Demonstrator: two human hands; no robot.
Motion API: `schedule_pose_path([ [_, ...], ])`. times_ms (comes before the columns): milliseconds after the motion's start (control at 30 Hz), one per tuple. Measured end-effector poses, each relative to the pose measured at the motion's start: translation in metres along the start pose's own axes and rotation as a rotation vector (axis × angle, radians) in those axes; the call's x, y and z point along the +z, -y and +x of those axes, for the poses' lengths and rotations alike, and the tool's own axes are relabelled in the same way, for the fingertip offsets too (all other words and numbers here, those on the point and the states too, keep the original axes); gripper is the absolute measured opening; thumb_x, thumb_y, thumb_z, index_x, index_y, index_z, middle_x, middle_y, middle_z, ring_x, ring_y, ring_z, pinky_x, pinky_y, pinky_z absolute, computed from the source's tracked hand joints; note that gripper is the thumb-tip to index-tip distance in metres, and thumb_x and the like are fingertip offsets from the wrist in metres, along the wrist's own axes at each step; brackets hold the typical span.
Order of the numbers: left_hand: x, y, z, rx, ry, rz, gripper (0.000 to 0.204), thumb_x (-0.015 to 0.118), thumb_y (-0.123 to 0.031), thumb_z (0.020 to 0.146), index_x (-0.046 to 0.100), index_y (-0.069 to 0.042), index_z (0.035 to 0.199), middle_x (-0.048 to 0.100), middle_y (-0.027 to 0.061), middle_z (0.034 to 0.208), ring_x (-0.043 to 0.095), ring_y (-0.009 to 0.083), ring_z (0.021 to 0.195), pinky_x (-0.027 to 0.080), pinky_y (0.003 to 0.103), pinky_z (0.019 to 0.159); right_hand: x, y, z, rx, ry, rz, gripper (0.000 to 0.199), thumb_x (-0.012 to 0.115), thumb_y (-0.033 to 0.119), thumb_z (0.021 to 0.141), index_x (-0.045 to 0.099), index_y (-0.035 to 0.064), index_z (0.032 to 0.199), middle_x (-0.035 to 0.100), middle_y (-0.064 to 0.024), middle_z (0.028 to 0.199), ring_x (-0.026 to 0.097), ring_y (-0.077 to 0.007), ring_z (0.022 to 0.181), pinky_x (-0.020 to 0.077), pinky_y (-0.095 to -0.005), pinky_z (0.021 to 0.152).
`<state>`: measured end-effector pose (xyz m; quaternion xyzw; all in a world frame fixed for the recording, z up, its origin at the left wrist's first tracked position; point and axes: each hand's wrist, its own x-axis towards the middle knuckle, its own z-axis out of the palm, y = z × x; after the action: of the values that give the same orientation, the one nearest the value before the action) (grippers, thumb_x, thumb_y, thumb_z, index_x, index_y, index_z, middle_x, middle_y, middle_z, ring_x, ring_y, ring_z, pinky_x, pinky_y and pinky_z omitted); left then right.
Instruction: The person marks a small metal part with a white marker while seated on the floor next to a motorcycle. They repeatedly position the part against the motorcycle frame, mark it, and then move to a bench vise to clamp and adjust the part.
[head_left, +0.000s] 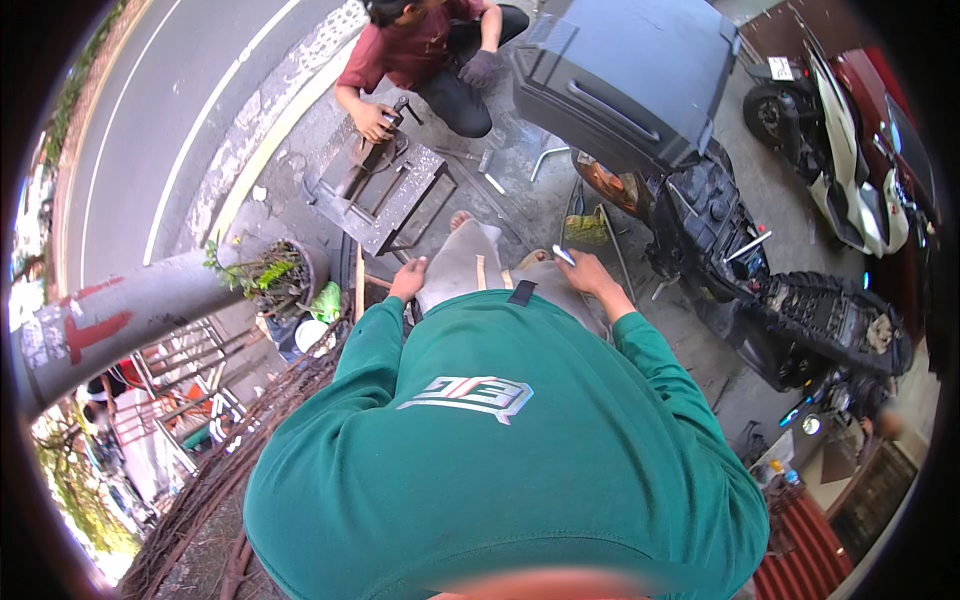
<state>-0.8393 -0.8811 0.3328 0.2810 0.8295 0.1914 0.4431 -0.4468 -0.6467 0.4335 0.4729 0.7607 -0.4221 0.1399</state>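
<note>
My left hand [408, 279] hangs beside my left thigh, its fingers loosely apart against the grey trousers [460, 262], with nothing seen in it. By my right thigh, my right hand [588, 274] is closed around a short white stick-like object [563, 255]; its exact kind is too small to tell. Ahead of me stands a speckled metal worktable [412, 205] with a bench vise [368, 170] on it. A crouching person in a dark red shirt [400, 52] rests a bare hand [374, 122] on the vise; the other hand wears a dark glove [480, 70].
To my right stands a partly stripped motorcycle [720, 260] carrying a large dark top box [630, 75]. A white scooter [850, 170] is parked beyond. Metal tubes [548, 160] lie on the pavement. At left are a potted plant [270, 275], a leaning pole [150, 320] and a road [170, 110].
</note>
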Motion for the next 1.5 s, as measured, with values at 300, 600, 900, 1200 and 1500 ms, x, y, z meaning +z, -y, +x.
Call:
schedule_pose_path([
  [300,-0.043,0.013,-0.006,-0.124,-0.374,0.028,0.053,0.058,-0.051,0.099,0.067,0.000,0.112,0.072,0.0282,0.102,0.070,0.0429,0.102,0.053,0.047,0.089,-0.076,0.192,0.113,-0.352,-0.159,0.146,0.036,0.066,0.033,0.099,0.066,0.0064,0.124,0.069,-0.0169,0.113,0.067,-0.0359,0.083,0.0537,-0.0429,0.082],
  [600,-0.167,-0.137,0.147,0.192,-0.191,-0.017,0.038,0.067,-0.044,0.096,0.067,-0.011,0.115,0.072,0.0256,0.093,0.071,0.0446,0.091,0.053,0.052,0.079,-0.127,0.339,0.159,-0.470,-0.342,0.213,0.025,0.065,0.017,0.100,0.065,0.0065,0.122,0.067,-0.0184,0.114,0.066,-0.0393,0.108,0.0527,-0.0442,0.092],
  [900,-0.204,-0.131,0.342,0.053,-0.169,0.379,0.063,0.057,-0.047,0.098,0.053,-0.004,0.145,0.067,0.0286,0.127,0.063,0.0441,0.120,0.047,0.050,0.105,-0.298,0.376,0.122,-0.554,-0.576,0.080,0.030,0.067,0.020,0.099,0.066,0.0084,0.127,0.066,-0.0176,0.115,0.065,-0.0382,0.106,0.0533,-0.0445,0.092],
  [1200,-0.194,-0.182,0.411,-0.064,0.120,0.601,0.060,0.051,-0.031,0.095,0.049,-0.001,0.148,0.064,0.0283,0.132,0.061,0.0445,0.125,0.048,0.049,0.108,-0.325,0.361,0.134,-0.235,-0.626,0.093,0.040,0.071,0.028,0.096,0.065,0.0127,0.133,0.061,-0.0198,0.129,0.065,-0.0414,0.111,0.0543,-0.0475,0.095],
  [1500,-0.218,-0.267,0.587,0.355,0.516,0.864,0.048,0.058,-0.043,0.095,0.070,-0.006,0.123,0.069,0.0282,0.120,0.064,0.0437,0.117,0.051,0.051,0.100,-0.341,0.362,0.294,0.087,-0.691,0.681,0.031,0.064,0.006,0.097,0.066,0.0078,0.128,0.064,-0.0175,0.120,0.072,-0.0314,0.096,0.0571,-0.0409,0.085],
])
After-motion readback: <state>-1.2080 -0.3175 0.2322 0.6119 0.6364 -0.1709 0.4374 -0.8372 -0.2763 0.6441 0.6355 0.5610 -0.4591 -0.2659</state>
